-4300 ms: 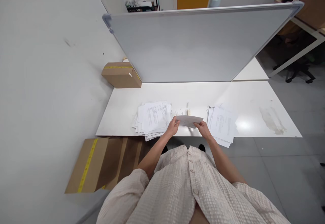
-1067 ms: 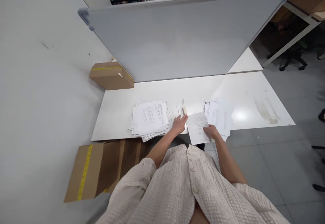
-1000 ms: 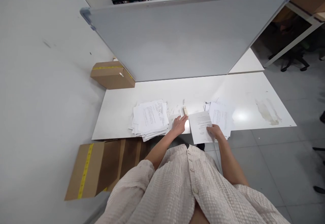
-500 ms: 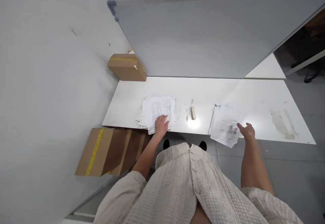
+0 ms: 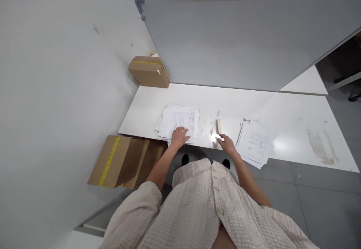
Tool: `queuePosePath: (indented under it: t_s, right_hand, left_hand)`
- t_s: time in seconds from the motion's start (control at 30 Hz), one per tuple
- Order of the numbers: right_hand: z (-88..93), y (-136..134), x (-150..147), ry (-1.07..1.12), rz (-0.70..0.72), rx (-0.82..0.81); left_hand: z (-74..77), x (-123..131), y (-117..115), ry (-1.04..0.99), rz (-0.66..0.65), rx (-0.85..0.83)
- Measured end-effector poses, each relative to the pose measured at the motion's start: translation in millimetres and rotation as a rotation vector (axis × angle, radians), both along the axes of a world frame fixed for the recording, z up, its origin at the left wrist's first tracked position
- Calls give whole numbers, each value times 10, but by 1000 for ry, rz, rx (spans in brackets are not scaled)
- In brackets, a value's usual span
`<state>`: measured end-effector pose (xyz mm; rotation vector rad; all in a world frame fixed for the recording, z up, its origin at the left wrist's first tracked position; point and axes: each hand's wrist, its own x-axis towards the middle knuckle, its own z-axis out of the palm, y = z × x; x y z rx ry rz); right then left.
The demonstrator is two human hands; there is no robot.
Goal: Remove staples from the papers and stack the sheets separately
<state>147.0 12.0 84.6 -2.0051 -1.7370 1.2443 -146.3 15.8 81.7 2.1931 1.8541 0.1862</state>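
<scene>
My left hand (image 5: 178, 137) rests with fingers spread on the front part of a loose stack of printed papers (image 5: 177, 118) on the white table. Just below a small beige stapler-like object (image 5: 219, 126) is my right hand (image 5: 226, 144), its fingers apart and nothing seen in them; its fingertips are close to the object's near end. A second pile of papers (image 5: 255, 142) lies to the right of my right hand, fanned a little and jutting over the table's front edge.
The white table (image 5: 146, 108) runs along a large upright whiteboard (image 5: 225, 42). One cardboard box (image 5: 149, 74) stands at the table's back left corner. Open cardboard boxes (image 5: 108, 161) are below the left front edge. Stains mark the table's right end.
My right hand has moved left from the right paper pile to the small beige object. My left hand remains on the left stack. The view has shifted slightly.
</scene>
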Motion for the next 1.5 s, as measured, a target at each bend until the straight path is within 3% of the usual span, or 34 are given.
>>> queuePosePath:
  t_s: [0.17, 0.37, 0.57, 0.7, 0.8, 0.9, 0.93, 1.0, 1.03, 1.1, 1.2, 1.33, 1.5]
  right_hand:
    - [4, -17, -89, -12, 89, -8]
    - [-11, -24, -115, -6, 122, -13]
    - [4, -43, -232, 80, 135, -34]
    - [69, -35, -338, 198, 132, -80]
    - [158, -6, -487, 320, 130, -141]
    - [239, 37, -685, 651, 11, -320]
    - [253, 52, -747, 782, -70, -393]
    - [255, 79, -837, 952, -247, -474]
    - [243, 90, -858, 969, -313, -466]
    - [203, 103, -841, 949, -412, -403]
    - [135, 105, -705, 913, -510, -320]
    - [76, 80, -518, 884, -631, -235]
    - [40, 16, -514, 879, -682, -207]
  left_hand:
    - [32, 36, -53, -92, 42, -6]
    - [29, 27, 17, -472, 347, -46]
    - [63, -35, 112, -617, 578, -73]
    - [161, -70, 112, -689, 654, -58]
    - [276, 14, 48, -710, 650, -9]
    - [398, 260, -134, -731, 541, 43]
    - [426, 363, -215, -742, 444, 43]
    - [446, 548, -369, -696, 54, 61]
    - [435, 612, -427, -672, -69, 80]
    - [376, 649, -476, -645, -178, 104]
    - [237, 504, -376, -559, 16, 115]
    - [98, 257, -117, -215, 325, 67]
    - [57, 221, -8, -2, 337, -25]
